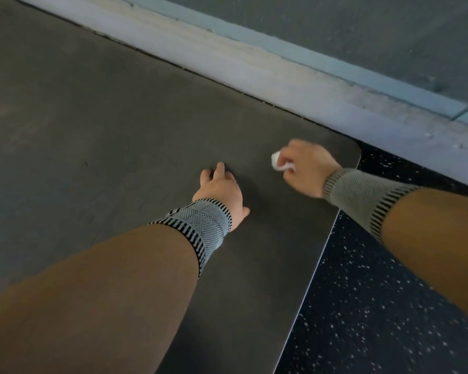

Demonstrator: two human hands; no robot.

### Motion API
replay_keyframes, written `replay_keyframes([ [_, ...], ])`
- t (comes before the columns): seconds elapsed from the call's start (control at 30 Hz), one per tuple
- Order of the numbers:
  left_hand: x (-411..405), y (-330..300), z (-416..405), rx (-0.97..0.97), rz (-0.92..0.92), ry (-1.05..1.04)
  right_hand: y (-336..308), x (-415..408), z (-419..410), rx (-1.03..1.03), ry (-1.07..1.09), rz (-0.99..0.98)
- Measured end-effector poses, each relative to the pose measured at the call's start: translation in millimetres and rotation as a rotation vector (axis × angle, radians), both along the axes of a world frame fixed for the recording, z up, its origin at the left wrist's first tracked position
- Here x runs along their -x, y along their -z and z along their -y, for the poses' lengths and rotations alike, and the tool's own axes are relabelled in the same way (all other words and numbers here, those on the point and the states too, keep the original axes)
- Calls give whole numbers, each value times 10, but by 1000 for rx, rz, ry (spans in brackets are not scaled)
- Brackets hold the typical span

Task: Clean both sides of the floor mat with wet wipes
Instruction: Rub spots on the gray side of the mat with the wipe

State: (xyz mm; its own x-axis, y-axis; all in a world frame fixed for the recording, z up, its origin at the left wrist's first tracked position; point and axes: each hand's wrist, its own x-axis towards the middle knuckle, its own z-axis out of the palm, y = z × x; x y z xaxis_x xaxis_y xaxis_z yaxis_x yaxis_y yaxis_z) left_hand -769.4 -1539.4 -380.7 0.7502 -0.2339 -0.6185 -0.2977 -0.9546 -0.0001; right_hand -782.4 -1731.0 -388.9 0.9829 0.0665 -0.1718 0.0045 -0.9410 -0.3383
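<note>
Looking down from the head camera: dark grey floor mat (92, 117) lying flat, filling the left and centre, long far edge running along a pale wall base (227, 66), rounded far right corner just beside the right hand. Left hand (219, 190) resting palm down on the mat near its right edge, fingers spread and straight, thumb out to the side, holding nothing. Right hand (305, 168) over the mat close to the far right corner, fingers curled and pinching a crumpled white wet wipe (280, 163); wipe against or just above the mat surface, cannot tell which because of blur. Grey knitted wrist bands with black ribbed edges on both wrists, left band (200, 225), right band (362, 195). Black speckled floor (376, 306) beyond the mat's right edge, under the right forearm. Glass panel (335, 28) above the wall base at top right.
</note>
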Motion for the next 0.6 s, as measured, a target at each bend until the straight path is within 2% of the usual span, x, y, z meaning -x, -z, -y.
replay_keyframes([
  [0.07,-13,6,-24,19,-1,-31,51,111,71,-11,-66,-19],
  [0.17,-3,13,-53,34,0,-18,131,7,302,43,272,55],
  [0.2,1,6,-70,32,0,-7,132,22,284,28,312,53],
  [0.23,-4,-4,-90,29,0,10,129,73,213,18,228,38],
  [0.3,-44,-23,-145,27,-2,56,123,286,-57,-24,-97,-39],
  [0.37,-92,-44,-208,28,-9,95,112,422,-179,-59,-255,-73],
  [0.43,-120,-57,-230,16,-10,120,141,220,-79,-14,-156,21],
  [0.53,-114,-61,-207,-19,5,97,187,-140,61,43,261,60],
  [0.57,-101,-59,-208,-28,5,72,193,-181,0,33,275,72],
  [0.6,-84,-54,-215,-27,-6,38,196,-176,-103,7,186,86],
])
